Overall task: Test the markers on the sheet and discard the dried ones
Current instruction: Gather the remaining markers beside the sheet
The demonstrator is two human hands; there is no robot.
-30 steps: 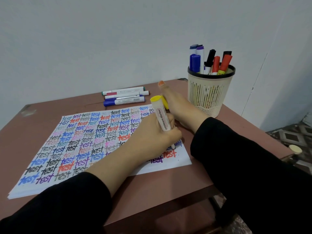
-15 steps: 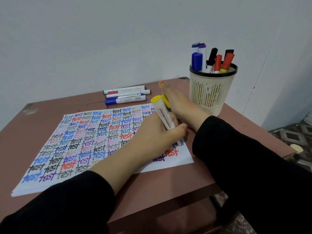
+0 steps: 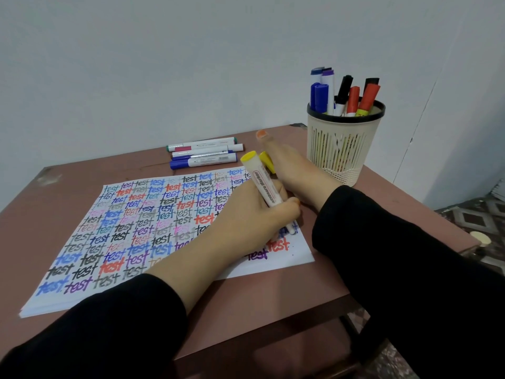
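Left hand (image 3: 246, 217): grip clamped round yellow marker (image 3: 262, 187), tip down on sheet (image 3: 123, 228), near its right edge. Right hand (image 3: 295, 170) rests on counter (image 3: 273, 296), grip holding yellow cap (image 3: 266, 161).

White marker (image 3: 263, 187), yellow-ended (sheet (image 3: 300, 254) multicoloured)

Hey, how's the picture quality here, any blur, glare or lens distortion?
Head view: soft, even light with no glare; the wide lens tilts the wall seam at right; the near-left corner of the sheet is smeared; the label on the yellow marker is too soft to read.
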